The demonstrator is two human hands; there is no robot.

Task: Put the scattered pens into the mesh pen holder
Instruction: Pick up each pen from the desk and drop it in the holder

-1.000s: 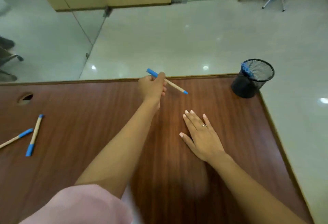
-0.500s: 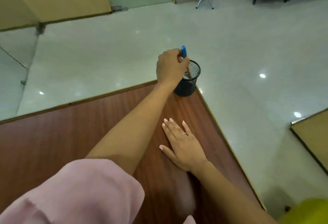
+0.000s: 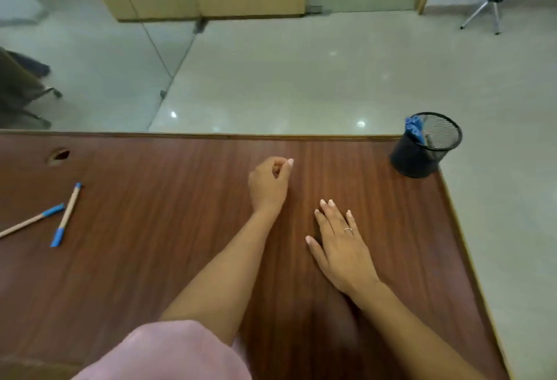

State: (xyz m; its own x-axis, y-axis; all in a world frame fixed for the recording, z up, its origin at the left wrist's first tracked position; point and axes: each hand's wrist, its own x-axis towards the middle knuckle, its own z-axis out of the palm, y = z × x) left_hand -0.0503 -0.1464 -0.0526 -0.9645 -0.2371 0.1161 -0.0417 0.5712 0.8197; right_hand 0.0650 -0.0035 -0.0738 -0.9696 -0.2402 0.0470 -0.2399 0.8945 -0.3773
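Observation:
The black mesh pen holder [image 3: 417, 161] stands at the desk's far right corner, with blue pen caps [image 3: 413, 128] sticking out of it. Two tan pens with blue ends lie at the left of the desk: one [image 3: 67, 214] nearly upright in the view, the other [image 3: 30, 220] slanting off the left edge. My left hand [image 3: 269, 185] hovers over the middle of the desk, fingers loosely curled with nothing in them, well left of the holder. Palm down on the wood rests my right hand [image 3: 340, 247], fingers spread, a ring on one finger.
The brown wooden desk [image 3: 168, 259] has a cable hole [image 3: 58, 156] at the far left. Beyond its far edge is pale tiled floor, a glass partition and wooden panels. A metal stand's legs [image 3: 491, 9] show at the top right. The desk's right edge runs diagonally past the holder.
My left hand carried a pen to the holder, dropped it in, and has come back empty to the middle of the desk. The right hand stayed flat on the desk.

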